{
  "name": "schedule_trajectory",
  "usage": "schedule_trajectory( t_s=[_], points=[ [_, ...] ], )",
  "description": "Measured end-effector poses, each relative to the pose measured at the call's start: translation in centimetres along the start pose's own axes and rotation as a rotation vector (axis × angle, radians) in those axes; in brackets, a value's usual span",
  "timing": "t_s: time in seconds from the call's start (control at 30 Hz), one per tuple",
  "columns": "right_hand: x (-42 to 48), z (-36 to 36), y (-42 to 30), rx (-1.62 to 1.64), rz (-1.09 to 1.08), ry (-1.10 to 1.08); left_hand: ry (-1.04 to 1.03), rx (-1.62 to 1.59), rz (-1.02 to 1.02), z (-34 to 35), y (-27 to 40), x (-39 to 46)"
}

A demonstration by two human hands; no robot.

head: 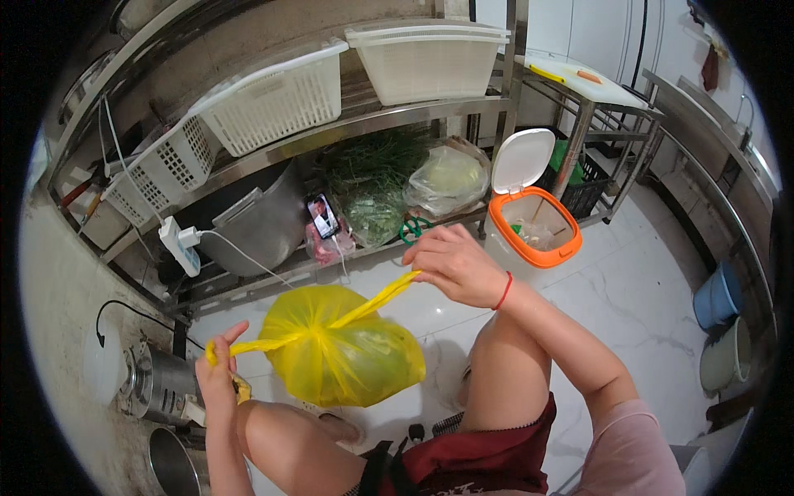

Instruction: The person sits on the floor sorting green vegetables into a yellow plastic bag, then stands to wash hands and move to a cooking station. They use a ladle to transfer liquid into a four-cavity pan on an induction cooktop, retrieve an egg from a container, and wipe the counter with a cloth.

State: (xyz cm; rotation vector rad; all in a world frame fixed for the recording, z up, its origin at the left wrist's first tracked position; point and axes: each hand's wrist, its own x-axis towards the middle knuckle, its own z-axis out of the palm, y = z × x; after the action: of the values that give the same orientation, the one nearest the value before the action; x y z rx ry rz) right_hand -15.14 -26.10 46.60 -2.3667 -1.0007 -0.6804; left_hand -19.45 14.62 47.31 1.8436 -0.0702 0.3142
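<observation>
A full yellow plastic bag hangs or rests in front of my knees, gathered at its top. Its contents show faintly green through the film; I cannot tell what they are. My left hand grips one twisted handle of the bag at the left, the strip running over the fingers. At the upper right, my right hand pinches the other twisted handle between thumb and fingers. Both handles are pulled apart and taut. Whether the bag's underside touches the floor is hidden.
An orange-rimmed bin with its white lid raised stands beyond my right hand. Ahead is a metal shelf with white plastic baskets, a large metal pot, leafy greens and a propped phone. A metal appliance sits at left.
</observation>
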Motion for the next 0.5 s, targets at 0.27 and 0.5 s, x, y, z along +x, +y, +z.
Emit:
schedule_trajectory(
  t_s=[0.27,0.5],
  points=[
    [2.6,4.0,-7.2,0.465,0.133,0.083,-0.483,0.199,0.091,10.0,0.9,-0.7],
    [1.2,6.4,-7.7,0.561,0.275,-0.066,-0.494,0.26,0.115,12.6,-2.4,-1.7]
  ],
)
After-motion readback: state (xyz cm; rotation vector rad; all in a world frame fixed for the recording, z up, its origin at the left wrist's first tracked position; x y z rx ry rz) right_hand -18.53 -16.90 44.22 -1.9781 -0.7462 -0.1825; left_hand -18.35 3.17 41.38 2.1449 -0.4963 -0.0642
